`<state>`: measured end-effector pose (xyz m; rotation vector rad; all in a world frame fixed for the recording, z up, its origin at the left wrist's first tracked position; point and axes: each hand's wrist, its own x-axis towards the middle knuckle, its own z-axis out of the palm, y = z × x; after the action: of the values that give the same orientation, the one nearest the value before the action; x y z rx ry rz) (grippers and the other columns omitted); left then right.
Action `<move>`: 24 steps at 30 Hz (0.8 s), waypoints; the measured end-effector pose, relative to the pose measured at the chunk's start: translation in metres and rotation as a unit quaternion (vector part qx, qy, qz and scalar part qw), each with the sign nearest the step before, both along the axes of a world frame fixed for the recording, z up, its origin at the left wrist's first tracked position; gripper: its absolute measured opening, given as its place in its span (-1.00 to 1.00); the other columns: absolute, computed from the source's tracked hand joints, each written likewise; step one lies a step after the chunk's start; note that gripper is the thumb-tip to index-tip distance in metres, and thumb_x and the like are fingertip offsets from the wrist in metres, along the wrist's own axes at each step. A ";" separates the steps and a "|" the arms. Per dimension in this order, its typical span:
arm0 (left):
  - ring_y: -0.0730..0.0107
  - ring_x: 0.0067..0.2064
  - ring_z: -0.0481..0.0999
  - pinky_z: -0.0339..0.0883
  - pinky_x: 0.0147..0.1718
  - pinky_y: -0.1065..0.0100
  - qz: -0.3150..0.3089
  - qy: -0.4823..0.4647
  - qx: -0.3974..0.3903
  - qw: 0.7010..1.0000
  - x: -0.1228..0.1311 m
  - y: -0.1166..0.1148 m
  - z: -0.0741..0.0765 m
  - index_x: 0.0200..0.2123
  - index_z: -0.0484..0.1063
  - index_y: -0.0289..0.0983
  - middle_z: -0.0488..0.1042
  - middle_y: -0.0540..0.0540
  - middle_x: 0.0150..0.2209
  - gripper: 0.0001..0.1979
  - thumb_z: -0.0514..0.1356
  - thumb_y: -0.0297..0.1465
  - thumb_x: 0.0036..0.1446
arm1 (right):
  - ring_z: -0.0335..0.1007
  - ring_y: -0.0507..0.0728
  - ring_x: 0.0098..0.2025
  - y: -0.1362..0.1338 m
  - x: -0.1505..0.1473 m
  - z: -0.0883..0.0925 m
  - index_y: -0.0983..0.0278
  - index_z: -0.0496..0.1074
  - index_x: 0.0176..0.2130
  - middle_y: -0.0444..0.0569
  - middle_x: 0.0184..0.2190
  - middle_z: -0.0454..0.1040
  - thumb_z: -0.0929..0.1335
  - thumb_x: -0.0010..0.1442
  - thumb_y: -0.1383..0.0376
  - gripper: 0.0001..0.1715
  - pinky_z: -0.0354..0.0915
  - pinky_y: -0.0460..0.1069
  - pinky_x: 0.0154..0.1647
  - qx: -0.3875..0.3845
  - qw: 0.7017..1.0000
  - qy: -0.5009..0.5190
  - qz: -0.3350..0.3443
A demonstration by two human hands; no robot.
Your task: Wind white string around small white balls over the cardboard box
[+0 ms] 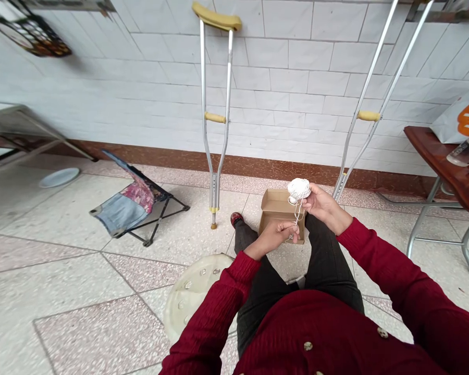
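Note:
A ball of white yarn [298,188] is held up in my right hand [321,204], its fingers closed on the ball's lower right side. Strands of yarn [298,209] hang from the ball down to my left hand [277,235], which pinches them between thumb and fingers. Below and behind both hands, an open cardboard box [275,200] stands on the floor between my legs. My hands and the yarn hide part of the box, and what lies inside it is hard to make out.
A pale round plastic stool [191,291] stands by my left leg. One crutch [214,117] leans on the tiled wall ahead, another crutch [369,115] further right. A folding chair [127,205] and a plate [59,177] are on the left. At right is a brown table [437,156].

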<state>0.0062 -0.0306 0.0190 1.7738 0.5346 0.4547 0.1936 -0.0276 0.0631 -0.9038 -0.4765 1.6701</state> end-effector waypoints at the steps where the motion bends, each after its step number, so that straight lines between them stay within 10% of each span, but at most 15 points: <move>1: 0.35 -0.31 0.51 0.31 -0.19 0.37 0.014 0.005 0.007 1.000 0.001 0.003 -0.003 -0.48 0.47 -0.33 0.54 -0.09 -0.44 -0.58 0.02 -0.20 0.28 | 0.11 -0.08 -0.67 -0.004 0.002 0.002 0.27 0.36 -0.31 -0.16 -0.55 0.40 0.30 0.11 0.32 -0.91 -0.05 -0.19 -0.76 0.000 1.000 -0.016 0.005; 8: 0.32 -0.35 0.43 0.22 -0.12 0.29 0.075 0.119 0.253 0.957 -0.002 0.041 0.006 -0.51 0.49 -0.28 0.51 -0.05 -0.49 -0.73 0.11 -0.36 0.19 | 0.12 -0.09 -0.71 -0.042 0.006 -0.027 0.33 0.37 -0.36 -0.17 -0.64 0.35 0.35 -0.03 0.31 -0.85 -0.10 -0.19 -0.77 -0.019 0.973 -0.145 0.180; 12: 0.29 -0.36 0.44 0.20 -0.11 0.26 0.057 0.161 0.323 0.931 0.004 0.043 0.013 -0.57 0.48 -0.27 0.49 -0.09 -0.52 -0.73 0.14 -0.38 0.16 | 0.15 -0.07 -0.74 -0.041 0.013 -0.062 0.30 0.35 -0.38 -0.20 -0.68 0.34 0.35 -0.05 0.35 -0.87 -0.07 -0.19 -0.78 -0.021 0.934 -0.312 0.173; 17: 0.39 -0.46 0.43 0.24 -0.33 0.38 0.021 0.141 0.128 0.981 0.012 0.030 0.005 -0.60 0.45 -0.29 0.48 -0.03 -0.57 -0.67 0.10 -0.34 0.17 | 0.20 -0.05 -0.72 -0.010 0.008 -0.084 0.25 0.33 -0.31 -0.27 -0.69 0.33 0.39 -0.04 0.33 -0.78 0.05 -0.18 -0.75 0.020 0.908 -0.418 -0.033; 24: 0.35 -0.35 0.48 0.28 -0.25 0.37 0.006 0.048 0.008 0.999 -0.004 0.014 -0.014 -0.53 0.48 -0.33 0.54 -0.09 -0.45 -0.63 0.11 -0.23 0.21 | 0.15 -0.06 -0.67 0.018 0.004 -0.041 0.26 0.33 -0.34 -0.17 -0.57 0.39 0.30 0.10 0.28 -0.92 0.05 -0.17 -0.71 -0.002 0.993 -0.106 -0.057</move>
<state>0.0026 -0.0161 0.0052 1.8147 0.6111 0.3842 0.1976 -0.0100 0.0226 -1.0972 -0.5542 1.4797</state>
